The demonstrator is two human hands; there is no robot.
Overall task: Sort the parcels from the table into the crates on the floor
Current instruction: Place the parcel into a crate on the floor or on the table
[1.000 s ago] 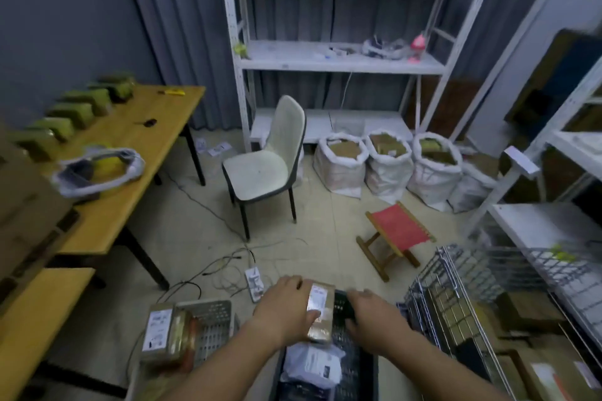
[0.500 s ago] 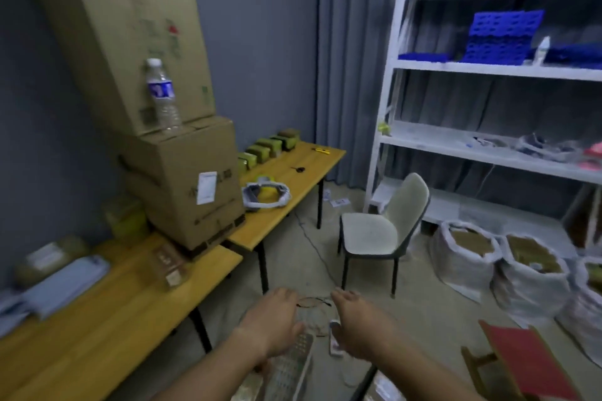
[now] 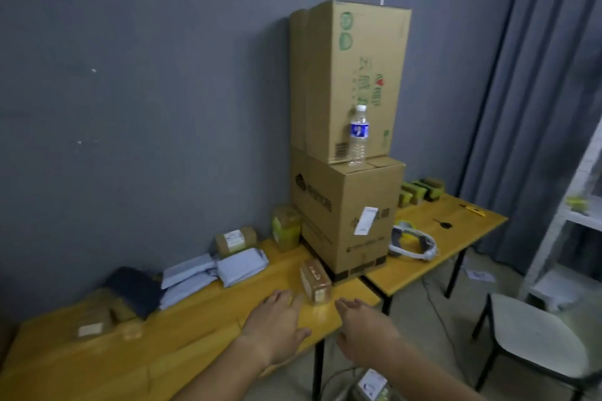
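Note:
A small brown taped parcel stands near the right end of the wooden table. My left hand is stretched over the table just left of it, fingers straight, empty. My right hand hovers off the table's corner below and right of the parcel, fingers relaxed, empty. Further left lie grey mailer bags, a dark bag, a labelled brown box by the wall and blurred brown parcels. The crates are out of view.
Two stacked cardboard cartons with a water bottle stand where the tables meet. A second table holds a white headset and green boxes. A chair stands at the right, a labelled packet on the floor.
My view has swung from the floor crates up and left to the table. The parcel I held a second ago is gone from my hands, which now reach toward the small brown parcel.

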